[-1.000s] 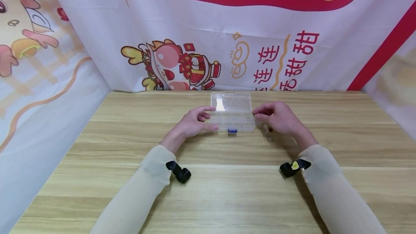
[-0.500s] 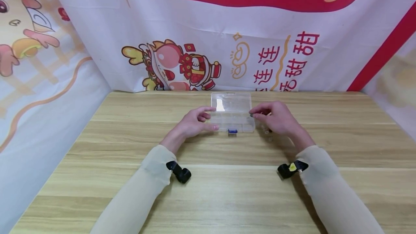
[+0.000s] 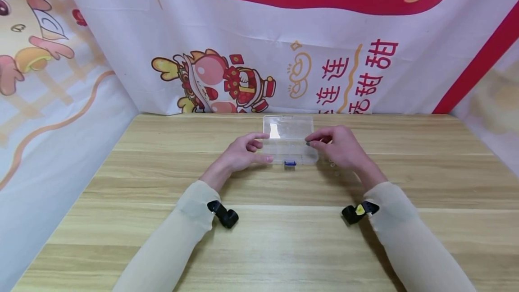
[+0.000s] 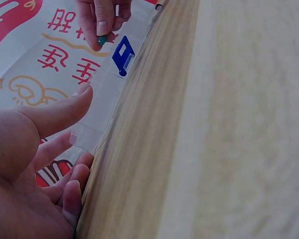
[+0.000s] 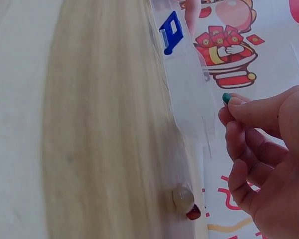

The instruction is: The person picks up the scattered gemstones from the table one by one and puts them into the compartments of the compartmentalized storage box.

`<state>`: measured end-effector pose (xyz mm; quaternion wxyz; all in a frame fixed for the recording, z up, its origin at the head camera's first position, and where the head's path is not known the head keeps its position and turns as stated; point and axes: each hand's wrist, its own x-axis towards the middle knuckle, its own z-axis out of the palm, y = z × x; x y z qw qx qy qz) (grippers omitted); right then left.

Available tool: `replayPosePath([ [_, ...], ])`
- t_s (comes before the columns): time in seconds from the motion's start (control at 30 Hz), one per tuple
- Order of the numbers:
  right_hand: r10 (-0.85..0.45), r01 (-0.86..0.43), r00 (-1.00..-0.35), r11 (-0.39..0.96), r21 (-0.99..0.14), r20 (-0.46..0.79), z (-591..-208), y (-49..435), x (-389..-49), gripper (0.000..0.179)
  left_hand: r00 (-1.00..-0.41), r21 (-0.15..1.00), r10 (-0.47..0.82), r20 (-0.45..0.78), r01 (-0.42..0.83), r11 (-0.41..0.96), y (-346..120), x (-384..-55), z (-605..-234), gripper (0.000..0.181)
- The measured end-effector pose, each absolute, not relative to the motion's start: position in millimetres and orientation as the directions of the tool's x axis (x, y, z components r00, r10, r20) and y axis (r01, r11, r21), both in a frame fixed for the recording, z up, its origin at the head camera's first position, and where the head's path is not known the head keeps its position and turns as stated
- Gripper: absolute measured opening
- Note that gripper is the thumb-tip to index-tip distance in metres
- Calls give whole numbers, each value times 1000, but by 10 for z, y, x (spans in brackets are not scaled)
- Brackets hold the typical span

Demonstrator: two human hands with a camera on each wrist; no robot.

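Note:
A clear plastic compartment box [image 3: 284, 149] lies on the table with its lid raised at the back and a blue latch [image 4: 122, 56] at its front. My left hand [image 3: 242, 152] holds the box's left end, thumb at the front corner and index finger along the back. Over the right part of the box, my right hand [image 3: 342, 148] pinches a small green bead [image 5: 226, 98] between thumb and index finger; its other fingers are loosely curled. A clear round bead [image 5: 183, 198] and a dark red bead [image 5: 194, 212] lie on the table to the right of the box.
The wooden table [image 3: 284, 238] runs up to a printed white and red cloth [image 3: 259, 26] hanging close behind the raised lid. Black wrist cameras sit on both sleeves.
My right hand has moved left with the green bead, from beside the box's right edge to over its right part. The left hand and the box have stayed put.

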<state>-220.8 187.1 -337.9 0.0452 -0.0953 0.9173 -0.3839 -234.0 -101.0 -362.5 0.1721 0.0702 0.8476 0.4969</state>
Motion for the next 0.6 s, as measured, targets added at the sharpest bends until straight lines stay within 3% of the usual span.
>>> replayPosePath([
  [0.6,-204,-142,-979,691,-709,-2,-3401,1730,-2213,20,-929,867,292,-228,-58,495,-1019,-2346,-3619,68],
])
